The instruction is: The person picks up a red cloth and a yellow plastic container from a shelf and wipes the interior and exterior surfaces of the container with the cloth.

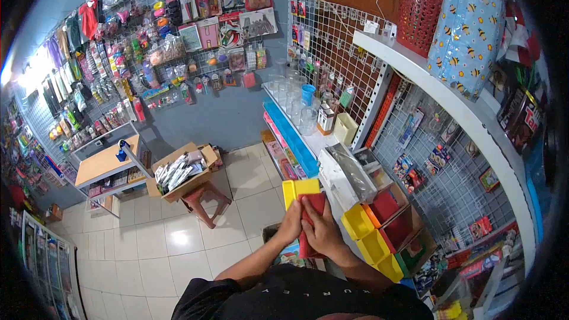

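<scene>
In front of my body I hold a small yellow plastic bin (294, 189) in the head view. My left hand (289, 225) is closed on its near side. My right hand (324, 232) is closed around a soft-looking red cloth (312, 201), which lies against the bin and hangs down below my fingers. The hands are close together, and part of the bin is hidden behind the cloth and fingers. Just right of my right hand, several yellow bins (373, 246) stand in a row, beside red and green ones (388, 202).
A white shelf unit (322, 145) holds clear jars, a blue cup (307, 93) and a plastic-wrapped box (348, 172). An open carton (178, 172) of packets sits on a reddish stool (205, 202). At upper right, a white shelf edge (415, 68) carries a red basket (418, 15).
</scene>
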Demonstrator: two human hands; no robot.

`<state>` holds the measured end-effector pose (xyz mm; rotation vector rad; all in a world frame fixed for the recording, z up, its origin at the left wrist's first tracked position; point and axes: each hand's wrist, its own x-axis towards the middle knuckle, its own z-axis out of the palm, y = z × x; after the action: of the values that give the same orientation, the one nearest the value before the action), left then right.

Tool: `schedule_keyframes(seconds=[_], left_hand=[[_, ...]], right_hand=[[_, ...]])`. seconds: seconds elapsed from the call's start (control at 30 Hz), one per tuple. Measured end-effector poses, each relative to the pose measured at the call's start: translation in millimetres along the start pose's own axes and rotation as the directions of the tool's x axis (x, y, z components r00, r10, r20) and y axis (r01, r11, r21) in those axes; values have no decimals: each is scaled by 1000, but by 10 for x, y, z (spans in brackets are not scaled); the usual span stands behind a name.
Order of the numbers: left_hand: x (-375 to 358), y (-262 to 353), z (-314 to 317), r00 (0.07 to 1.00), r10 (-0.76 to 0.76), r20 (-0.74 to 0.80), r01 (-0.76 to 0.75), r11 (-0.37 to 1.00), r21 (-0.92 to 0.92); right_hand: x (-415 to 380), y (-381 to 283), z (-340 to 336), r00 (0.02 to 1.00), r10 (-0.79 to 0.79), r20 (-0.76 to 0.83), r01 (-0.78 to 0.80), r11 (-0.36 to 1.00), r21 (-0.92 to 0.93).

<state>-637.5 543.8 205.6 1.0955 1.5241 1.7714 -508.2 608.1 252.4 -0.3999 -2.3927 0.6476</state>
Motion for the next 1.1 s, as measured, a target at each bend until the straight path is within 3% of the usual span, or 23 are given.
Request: schedule_keyframes(seconds=[0.03, 0.07, 0.17, 0.2, 0.23, 0.3, 0.33, 0.47, 0.57, 0.6, 0.7, 0.73, 0.87, 1.0, 1.1], left_hand=[[40, 30, -70, 1000, -19, -19, 20, 999, 29], [136, -179, -125, 998, -63, 23, 66, 984, -166], [149, 45, -116, 998, -38, 55, 45, 991, -130], [168, 11, -89, 997, 48, 62, -42, 995, -96], [141, 6, -57, 994, 44, 104, -33, 994, -100], [78, 31, 17, 981, 44, 189, -23, 994, -110], [46, 33, 54, 980, 56, 193, -38, 995, -94], [22, -99, 46, 980, 31, 194, -17, 997, -73], [-11, -235, 34, 993, -41, 112, 55, 991, -119], [-26, -151, 43, 996, -57, 67, 65, 990, -128], [27, -160, -73, 977, -214, -2, 206, 941, -269], [33, -126, -113, 970, -242, -18, 221, 910, -350], [71, -210, -200, 923, -373, -96, 255, 778, -574], [41, -345, -262, 915, -380, -134, 254, 802, -541], [46, -333, -286, 903, -414, -116, 276, 766, -581]], right_hand=[[-77, 35, 81, 1000, 0, 27, -1, 999, 54], [-121, 45, 129, 1000, -8, 20, 6, 996, 89], [-40, 108, 30, 998, -56, 42, 52, 994, 95], [-7, 207, 51, 999, -41, 20, 41, 999, 19], [94, 92, -110, 985, 127, 114, -139, 985, 98], [256, 79, -197, 974, 210, 85, -218, 971, 101], [303, 154, -171, 975, 215, 54, -221, 964, 147], [332, 91, -101, 981, 194, 0, -194, 981, -2], [234, 46, -68, 975, 198, 101, -197, 980, -15], [173, 90, 7, 992, 109, 59, -110, 994, 4], [16, 115, 82, 991, 31, 127, -46, 992, 118], [-30, 94, 90, 996, -10, 83, 2, 996, 95], [-327, 286, 223, 990, 55, 133, -78, 982, 170], [-345, 311, 65, 991, 63, 115, -90, 965, 247], [-393, 410, -45, 964, 226, 137, -260, 905, 336]])
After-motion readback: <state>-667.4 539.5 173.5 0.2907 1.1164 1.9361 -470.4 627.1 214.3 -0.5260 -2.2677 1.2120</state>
